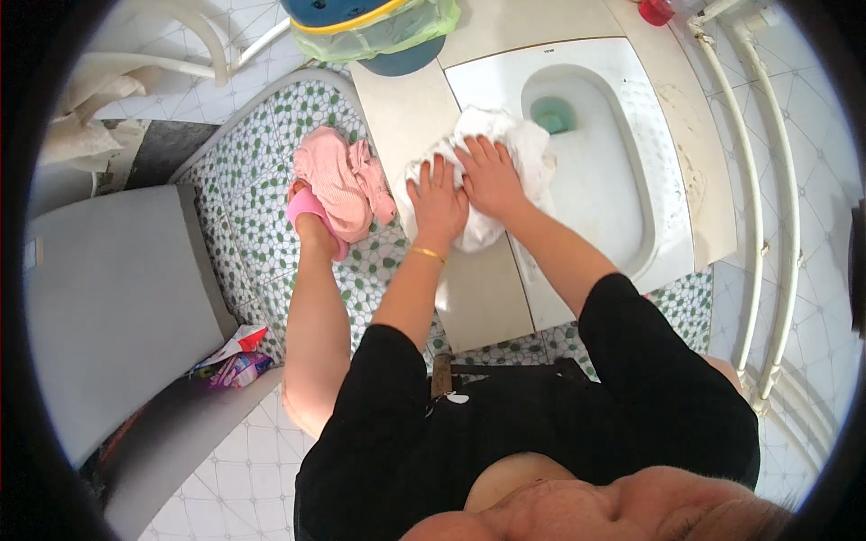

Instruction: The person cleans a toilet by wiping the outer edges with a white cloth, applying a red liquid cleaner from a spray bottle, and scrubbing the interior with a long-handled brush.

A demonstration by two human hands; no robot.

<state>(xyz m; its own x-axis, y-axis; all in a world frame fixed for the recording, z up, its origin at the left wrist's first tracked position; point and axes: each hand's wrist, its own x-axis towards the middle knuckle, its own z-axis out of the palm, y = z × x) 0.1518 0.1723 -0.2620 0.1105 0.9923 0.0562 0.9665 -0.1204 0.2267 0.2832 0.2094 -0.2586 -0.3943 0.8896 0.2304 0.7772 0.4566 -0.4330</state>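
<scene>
A bunched white cloth lies across the beige ledge and onto the edge of the white squat toilet. Pressed on top of it, my left hand has its fingers stretched out and a gold band at the wrist. Close beside it, my right hand also rests on the cloth, fingers spread. The thumb sides of both hands are near each other. Whether any cloth is pinched under the palms is hidden.
A pink garment lies on the green-dotted floor beside my foot in a pink slipper. A lined bin stands at the back. White pipes run along the right wall. A grey cabinet is at left.
</scene>
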